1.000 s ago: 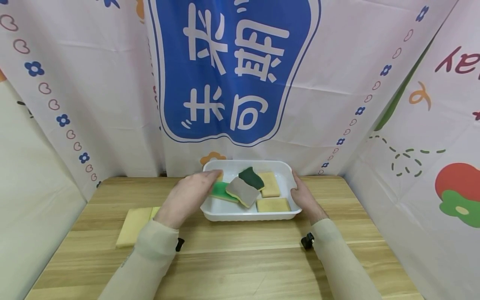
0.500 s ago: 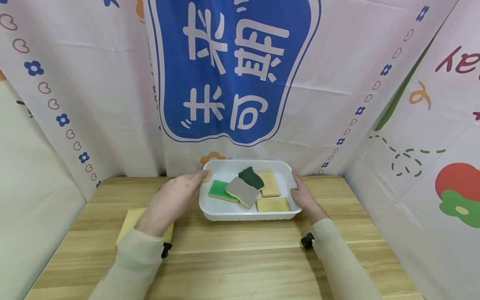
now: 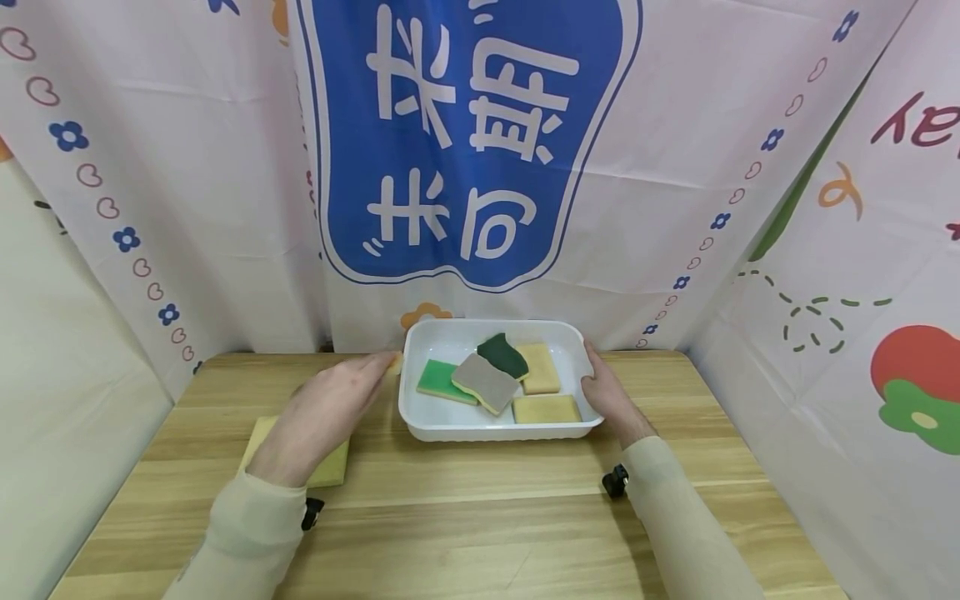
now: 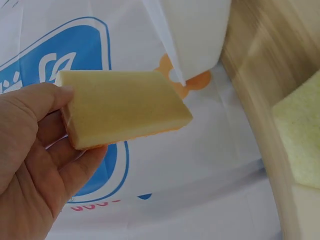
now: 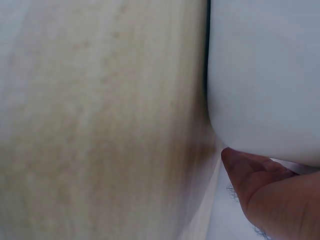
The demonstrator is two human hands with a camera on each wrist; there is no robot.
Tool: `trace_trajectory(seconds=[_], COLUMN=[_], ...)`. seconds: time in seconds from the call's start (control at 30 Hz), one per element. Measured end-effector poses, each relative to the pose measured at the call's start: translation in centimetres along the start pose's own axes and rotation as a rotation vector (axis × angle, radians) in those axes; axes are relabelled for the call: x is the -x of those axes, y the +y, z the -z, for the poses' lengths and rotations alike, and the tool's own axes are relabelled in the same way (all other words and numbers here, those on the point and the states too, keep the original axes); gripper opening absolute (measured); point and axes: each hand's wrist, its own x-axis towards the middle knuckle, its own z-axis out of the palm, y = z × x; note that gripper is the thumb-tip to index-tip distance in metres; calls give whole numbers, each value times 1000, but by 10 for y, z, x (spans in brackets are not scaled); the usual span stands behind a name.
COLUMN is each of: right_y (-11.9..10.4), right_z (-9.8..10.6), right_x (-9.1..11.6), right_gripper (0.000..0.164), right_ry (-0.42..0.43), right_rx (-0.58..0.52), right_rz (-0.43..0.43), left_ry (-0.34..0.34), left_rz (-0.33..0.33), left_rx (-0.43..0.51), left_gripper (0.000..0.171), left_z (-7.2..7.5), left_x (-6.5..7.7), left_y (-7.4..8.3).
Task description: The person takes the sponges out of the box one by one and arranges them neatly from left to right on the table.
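Note:
My left hand is just left of the white tray, pinching a sponge by one end between thumb and fingers. This sponge is pale yellow with an orange underside. On the tray's right end, my right hand grips the rim; the right wrist view has its fingers against the tray's outer wall. Inside the tray lie a green sponge, a grey wavy sponge overlapping it, a dark green sponge and two yellow sponges, one upright to the view, one crosswise.
Yellow sponges lie on the wooden table at left, partly hidden under my left wrist. A printed white curtain hangs right behind the tray and along both sides of the table.
My left hand has moved left, out from over the tray's left end, carrying the orange-backed sponge. The green sponge is now fully uncovered. The right hand and tray have stayed put.

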Motion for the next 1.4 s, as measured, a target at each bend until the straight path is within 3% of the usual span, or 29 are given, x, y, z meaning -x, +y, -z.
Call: trace_trajectory(seconds=[0.23, 0.63, 0.93, 1.17, 1.4], right_y=[-12, -13, -14, -13, -13], right_z=[-1, -1, -1, -1, -2], right_x=[8, 8, 9, 8, 9], right_gripper=[86, 85, 85, 84, 86], right_ry=[-4, -5, -5, -5, -1], right_rx=[30, 17, 2, 11, 6], right_rz=[-23, -33, -50, -46, -48], left_ry=[-15, -54, -131, -115, -144], left_rz=[8, -10, 65, 19, 33], left_rx=[-18, 11, 78, 88, 91], left_gripper=[34, 38, 39, 40, 37], left_z=[-7, -17, -20, -28, -32], left_x=[7, 18, 20, 24, 27], left_y=[-6, -17, -24, -27, -25])
